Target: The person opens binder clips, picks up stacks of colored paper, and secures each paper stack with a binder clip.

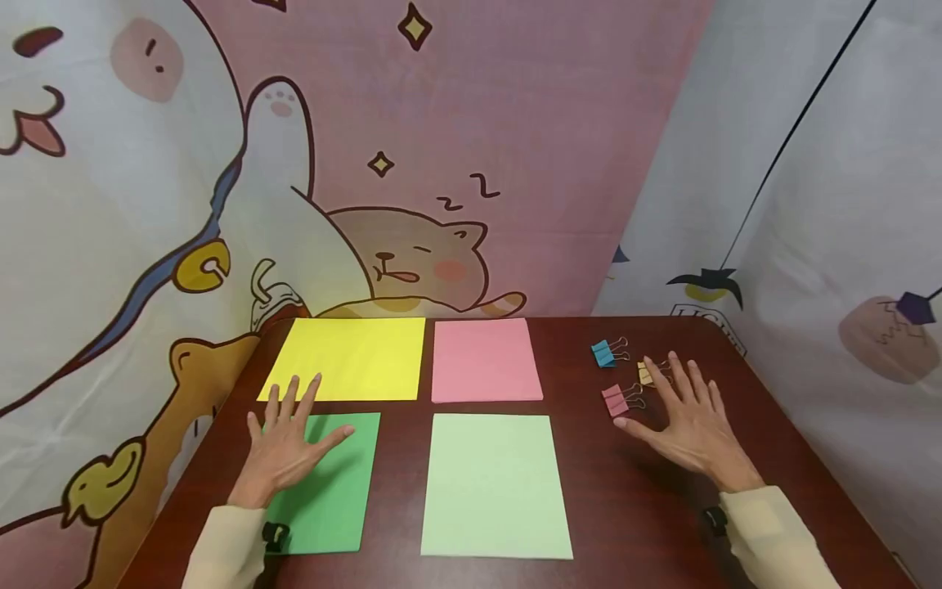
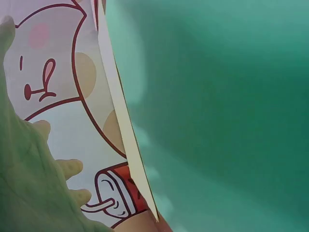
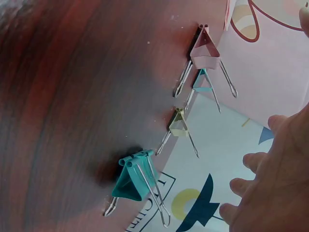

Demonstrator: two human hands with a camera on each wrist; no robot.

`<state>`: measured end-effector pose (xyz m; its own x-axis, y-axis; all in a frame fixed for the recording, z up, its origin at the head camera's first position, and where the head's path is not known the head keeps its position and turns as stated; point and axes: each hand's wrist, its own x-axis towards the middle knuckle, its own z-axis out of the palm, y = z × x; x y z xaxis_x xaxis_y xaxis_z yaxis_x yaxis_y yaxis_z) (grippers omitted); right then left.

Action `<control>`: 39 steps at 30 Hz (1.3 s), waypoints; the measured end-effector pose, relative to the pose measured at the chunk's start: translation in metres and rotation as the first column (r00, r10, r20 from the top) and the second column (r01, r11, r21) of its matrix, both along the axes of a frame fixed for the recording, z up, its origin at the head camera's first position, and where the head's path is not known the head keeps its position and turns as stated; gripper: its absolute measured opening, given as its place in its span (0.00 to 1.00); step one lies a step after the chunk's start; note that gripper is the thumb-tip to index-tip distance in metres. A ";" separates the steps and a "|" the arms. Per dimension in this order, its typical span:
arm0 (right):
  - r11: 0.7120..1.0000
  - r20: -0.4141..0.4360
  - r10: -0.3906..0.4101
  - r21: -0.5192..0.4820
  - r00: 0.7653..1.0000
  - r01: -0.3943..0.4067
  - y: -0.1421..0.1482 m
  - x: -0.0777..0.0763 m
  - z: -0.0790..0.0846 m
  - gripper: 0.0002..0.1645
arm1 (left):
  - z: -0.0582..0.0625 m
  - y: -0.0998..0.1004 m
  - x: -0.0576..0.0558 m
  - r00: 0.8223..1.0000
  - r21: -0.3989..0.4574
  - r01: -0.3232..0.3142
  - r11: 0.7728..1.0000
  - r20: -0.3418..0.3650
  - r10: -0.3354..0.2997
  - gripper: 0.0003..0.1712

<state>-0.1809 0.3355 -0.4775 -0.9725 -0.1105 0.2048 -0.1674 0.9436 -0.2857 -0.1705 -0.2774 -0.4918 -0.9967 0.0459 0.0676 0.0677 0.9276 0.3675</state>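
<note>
My left hand (image 1: 283, 454) hovers with fingers spread over a green stack of paper (image 1: 334, 511), its shadow falling on the sheet. That green paper (image 2: 222, 116) fills much of the left wrist view. My right hand (image 1: 695, 433) is spread likewise above the table's right side, holding nothing. Close to its fingers lie a pink binder clip (image 1: 615, 400), a yellow binder clip (image 1: 644, 374) and a blue binder clip (image 1: 603, 353). The right wrist view also has a teal binder clip (image 3: 135, 179), hidden by the right hand in the head view.
Yellow paper (image 1: 349, 360) lies back left, with pink paper (image 1: 486, 360) beside it. Pale green paper (image 1: 495, 487) lies front centre. All rest on a dark wooden table (image 1: 589, 483). A cartoon-printed curtain (image 1: 559, 164) hangs right behind the table.
</note>
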 end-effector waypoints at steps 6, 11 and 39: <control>0.999 0.052 0.009 -0.053 0.999 -0.006 0.000 -0.004 0.006 0.64 | 0.003 0.001 0.000 0.999 0.065 -0.007 0.998 0.033 0.005 0.61; 0.995 0.156 0.011 -0.103 0.988 0.006 0.000 -0.008 0.011 0.62 | 0.007 0.000 0.005 0.997 0.116 -0.020 0.993 0.080 0.010 0.62; 0.961 0.491 -0.054 -0.209 0.870 0.178 -0.001 -0.034 0.030 0.60 | 0.029 -0.032 0.019 0.872 0.129 -0.382 0.915 0.378 0.310 0.74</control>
<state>-0.2151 0.3347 -0.4470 -0.9597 0.0016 -0.2811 0.1541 0.8393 -0.5214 -0.1512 -0.3096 -0.4623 -0.9075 -0.2847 -0.3089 -0.4074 0.7757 0.4820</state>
